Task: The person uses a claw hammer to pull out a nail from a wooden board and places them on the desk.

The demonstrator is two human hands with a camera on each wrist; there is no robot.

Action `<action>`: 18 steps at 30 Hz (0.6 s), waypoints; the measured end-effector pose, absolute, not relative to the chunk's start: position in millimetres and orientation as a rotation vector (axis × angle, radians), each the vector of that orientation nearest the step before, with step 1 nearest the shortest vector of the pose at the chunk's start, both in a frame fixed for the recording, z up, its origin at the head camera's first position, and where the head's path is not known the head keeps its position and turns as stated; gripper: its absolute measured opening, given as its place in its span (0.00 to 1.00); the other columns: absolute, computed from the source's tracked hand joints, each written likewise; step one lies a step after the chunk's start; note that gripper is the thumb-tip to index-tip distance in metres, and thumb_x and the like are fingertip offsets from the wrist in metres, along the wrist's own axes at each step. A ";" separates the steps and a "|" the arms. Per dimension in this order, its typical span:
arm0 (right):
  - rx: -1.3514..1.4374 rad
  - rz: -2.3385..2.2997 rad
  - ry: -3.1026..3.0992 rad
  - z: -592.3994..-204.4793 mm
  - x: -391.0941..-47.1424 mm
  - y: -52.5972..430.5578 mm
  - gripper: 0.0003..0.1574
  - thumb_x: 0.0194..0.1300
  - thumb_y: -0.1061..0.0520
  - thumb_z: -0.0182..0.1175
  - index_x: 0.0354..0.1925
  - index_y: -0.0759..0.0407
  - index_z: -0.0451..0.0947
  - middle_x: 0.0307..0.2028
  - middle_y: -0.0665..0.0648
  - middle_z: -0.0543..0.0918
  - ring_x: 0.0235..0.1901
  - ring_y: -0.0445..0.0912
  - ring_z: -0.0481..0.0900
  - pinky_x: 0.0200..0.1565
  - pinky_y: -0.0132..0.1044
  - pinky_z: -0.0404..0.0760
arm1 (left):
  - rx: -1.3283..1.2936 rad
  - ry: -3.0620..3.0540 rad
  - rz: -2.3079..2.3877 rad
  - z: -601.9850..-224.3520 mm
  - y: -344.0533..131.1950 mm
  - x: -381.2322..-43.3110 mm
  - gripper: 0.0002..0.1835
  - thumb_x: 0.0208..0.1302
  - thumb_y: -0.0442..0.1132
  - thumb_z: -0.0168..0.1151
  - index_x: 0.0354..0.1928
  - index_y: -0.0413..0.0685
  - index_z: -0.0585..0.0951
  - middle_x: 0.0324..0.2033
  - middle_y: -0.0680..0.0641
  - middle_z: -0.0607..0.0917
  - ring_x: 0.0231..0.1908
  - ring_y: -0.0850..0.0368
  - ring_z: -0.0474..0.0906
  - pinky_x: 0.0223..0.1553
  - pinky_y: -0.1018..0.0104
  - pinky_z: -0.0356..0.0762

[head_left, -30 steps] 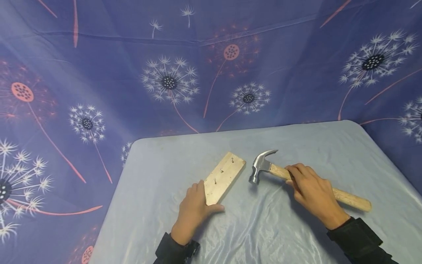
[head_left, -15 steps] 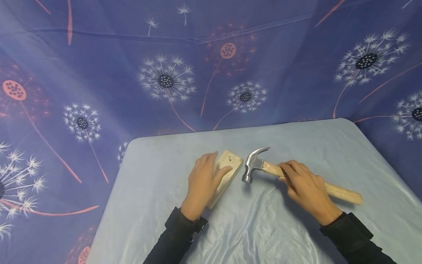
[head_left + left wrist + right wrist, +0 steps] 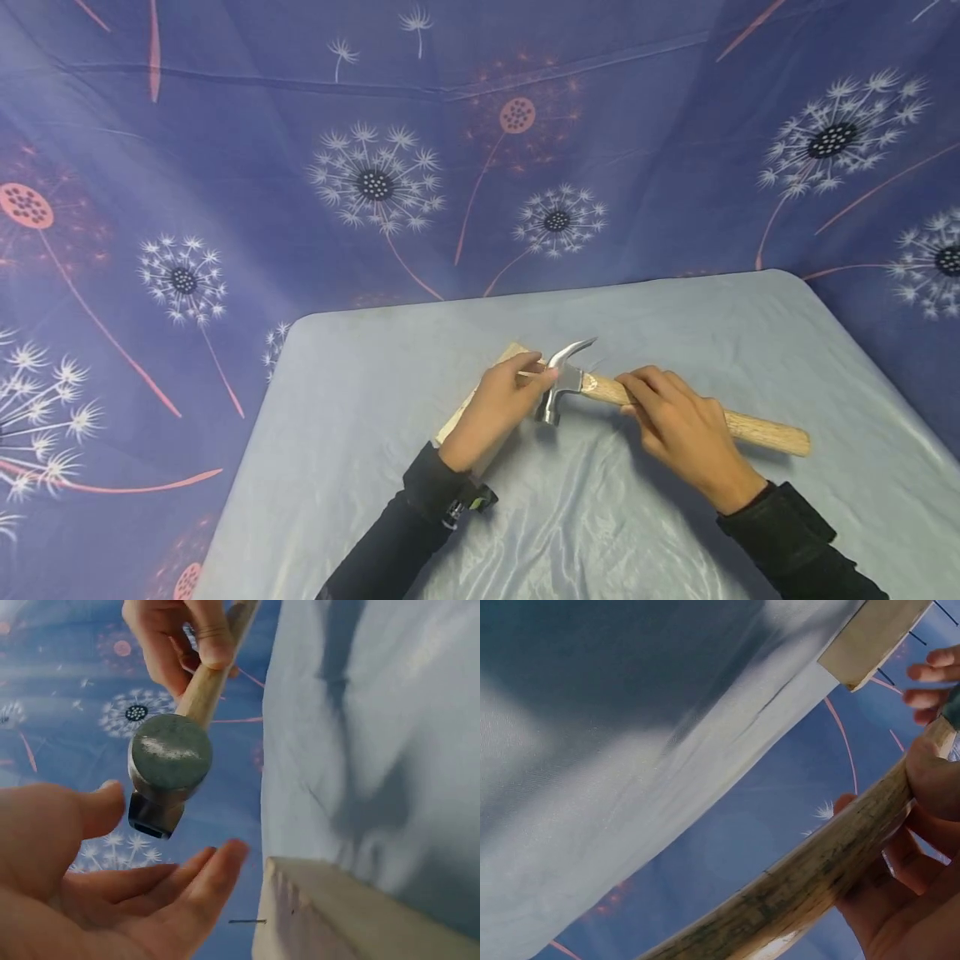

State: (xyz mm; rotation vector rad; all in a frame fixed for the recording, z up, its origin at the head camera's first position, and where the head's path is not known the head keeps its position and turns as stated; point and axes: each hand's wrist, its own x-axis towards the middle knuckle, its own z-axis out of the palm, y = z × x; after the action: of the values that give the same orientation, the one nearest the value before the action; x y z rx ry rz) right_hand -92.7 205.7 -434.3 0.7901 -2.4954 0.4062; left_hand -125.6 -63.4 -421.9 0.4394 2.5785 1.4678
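A claw hammer (image 3: 765, 433) is held above the table by my right hand (image 3: 684, 427), its fingers and thumb round the wooden handle. The steel head points left, claw toward the back. My left hand (image 3: 495, 408) is beside that head; in the left wrist view its thumb and fingers are spread apart, with the hammer's round face (image 3: 171, 754) near them and no clear grip. Under the left hand a pale wooden block (image 3: 360, 907) lies on the table, mostly covered in the head view. A nail (image 3: 247, 922) sticks out of it; several nails show in the right wrist view.
A shiny light-blue cloth (image 3: 600, 517) with wrinkles at the front covers the table. Behind and at the sides hangs a blue-purple curtain (image 3: 645, 125) printed with dandelions.
My left hand has left the block's near end and moved up and right over it to the hammer's head. The right hand has brought the hammer slightly left, toward the block.
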 end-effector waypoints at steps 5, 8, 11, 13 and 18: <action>0.829 0.390 -2.509 -436.5 -91.6 204.7 0.20 0.61 0.53 0.64 0.52 0.53 0.79 0.46 0.47 0.77 0.39 0.45 0.78 0.14 0.32 0.65 | 0.348 2.390 1.528 -424.2 -64.8 -128.7 0.32 0.67 0.58 0.58 0.65 0.47 0.73 0.49 0.51 0.82 0.48 0.58 0.80 0.47 0.66 0.75; 0.851 0.389 -2.525 -437.9 -89.7 204.1 0.20 0.62 0.52 0.64 0.52 0.52 0.79 0.46 0.46 0.76 0.40 0.45 0.77 0.15 0.31 0.66 | 0.298 2.218 1.660 -425.1 -64.7 -129.0 0.29 0.63 0.51 0.65 0.63 0.46 0.76 0.43 0.51 0.85 0.42 0.56 0.82 0.46 0.58 0.77; 0.865 0.397 -2.544 -438.7 -88.9 202.9 0.20 0.62 0.51 0.63 0.52 0.52 0.78 0.47 0.45 0.76 0.40 0.43 0.77 0.15 0.30 0.65 | 0.288 2.158 1.685 -424.6 -64.4 -128.8 0.29 0.59 0.50 0.69 0.61 0.47 0.77 0.39 0.51 0.84 0.38 0.57 0.81 0.44 0.53 0.77; 0.870 0.400 -2.556 -438.7 -89.1 202.2 0.20 0.63 0.51 0.63 0.53 0.51 0.78 0.47 0.44 0.76 0.40 0.42 0.76 0.15 0.29 0.64 | 0.304 2.127 1.693 -424.1 -63.8 -129.0 0.27 0.59 0.49 0.69 0.59 0.46 0.79 0.38 0.47 0.84 0.34 0.54 0.81 0.42 0.50 0.77; 0.889 0.372 -2.569 -438.7 -89.2 202.2 0.21 0.63 0.50 0.63 0.54 0.50 0.78 0.48 0.43 0.76 0.39 0.41 0.76 0.14 0.28 0.61 | 0.319 2.094 1.689 -424.7 -62.9 -127.5 0.18 0.60 0.46 0.68 0.48 0.43 0.82 0.35 0.45 0.84 0.34 0.54 0.79 0.43 0.52 0.75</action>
State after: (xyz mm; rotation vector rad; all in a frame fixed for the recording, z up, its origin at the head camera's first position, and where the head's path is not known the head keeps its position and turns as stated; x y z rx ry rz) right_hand -89.2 202.2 -438.7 0.8886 -2.5690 0.3723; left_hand -127.5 -62.9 -424.7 0.3186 2.0943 1.6890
